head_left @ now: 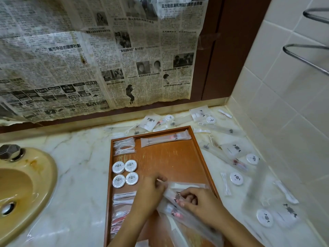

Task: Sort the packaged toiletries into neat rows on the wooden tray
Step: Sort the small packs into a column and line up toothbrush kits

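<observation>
**Inspector:** Report the state of both hands.

**Technician:** The left hand [151, 191] and the right hand [197, 202] sit over the near part of the wooden tray [201, 147]. Both have fingers curled round a long clear sachet [179, 190] with a dark emblem; the left pinches its left end, the right holds its middle. More clear sachets lie beneath it, blurred.

**Inspector:** Tray contents?

**Technician:** Along the left wall: a stack of floss-pick packets [124, 146] at the far end, then four round white tins [125, 173] in a two-by-two block, then flat packets [122, 207] with red contents at the near end. One long toothbrush sachet [165, 138] lies across the far edge.

**Inspector:** Unsorted stock?

**Technician:** Loose packets and round tins [236, 178] are scattered on the marble counter [76, 157] behind and right of the tray. A beige basin [26, 184] sits left; newspaper [89, 50] covers the wall.
</observation>
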`<state>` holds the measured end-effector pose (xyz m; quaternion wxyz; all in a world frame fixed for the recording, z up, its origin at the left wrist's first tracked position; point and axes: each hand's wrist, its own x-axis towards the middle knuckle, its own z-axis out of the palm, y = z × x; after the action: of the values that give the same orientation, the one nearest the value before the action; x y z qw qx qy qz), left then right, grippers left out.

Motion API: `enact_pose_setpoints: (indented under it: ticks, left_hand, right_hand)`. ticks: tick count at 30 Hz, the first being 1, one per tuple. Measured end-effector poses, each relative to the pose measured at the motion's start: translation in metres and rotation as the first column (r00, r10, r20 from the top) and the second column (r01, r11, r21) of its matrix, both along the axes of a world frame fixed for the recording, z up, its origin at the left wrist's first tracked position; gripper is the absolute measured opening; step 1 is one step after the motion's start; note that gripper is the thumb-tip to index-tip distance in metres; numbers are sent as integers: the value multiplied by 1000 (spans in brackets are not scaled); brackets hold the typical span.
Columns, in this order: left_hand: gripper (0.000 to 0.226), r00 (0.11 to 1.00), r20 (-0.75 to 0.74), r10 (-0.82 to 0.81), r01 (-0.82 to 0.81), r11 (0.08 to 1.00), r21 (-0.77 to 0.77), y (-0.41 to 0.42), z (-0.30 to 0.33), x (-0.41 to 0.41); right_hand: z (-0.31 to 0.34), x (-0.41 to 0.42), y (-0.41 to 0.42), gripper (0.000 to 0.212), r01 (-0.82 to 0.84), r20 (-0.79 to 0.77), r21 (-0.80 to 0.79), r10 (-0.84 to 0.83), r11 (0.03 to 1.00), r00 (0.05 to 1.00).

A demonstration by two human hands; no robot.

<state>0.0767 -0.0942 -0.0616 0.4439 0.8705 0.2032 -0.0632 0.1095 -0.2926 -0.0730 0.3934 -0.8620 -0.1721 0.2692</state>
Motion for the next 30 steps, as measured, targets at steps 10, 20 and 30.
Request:
enact_pose_setpoints:
  ticks: [10, 20, 30]
  left_hand:
    - [28, 969, 4, 249, -207, 814, -542, -6, 41, 1]
    - [6, 979, 67, 194, -138, 864, -484, 8, 40, 1]
    - [19, 979, 41, 200, -154, 855, -495, 50, 58, 25]
  right_hand:
    - [44, 43, 24, 17, 378, -305, 263, -295, 888, 905]
    - [36, 55, 29, 18, 770, -566, 408, -526, 492, 635]
    - [29, 67, 3, 16, 686, -442, 445, -525, 576, 728]
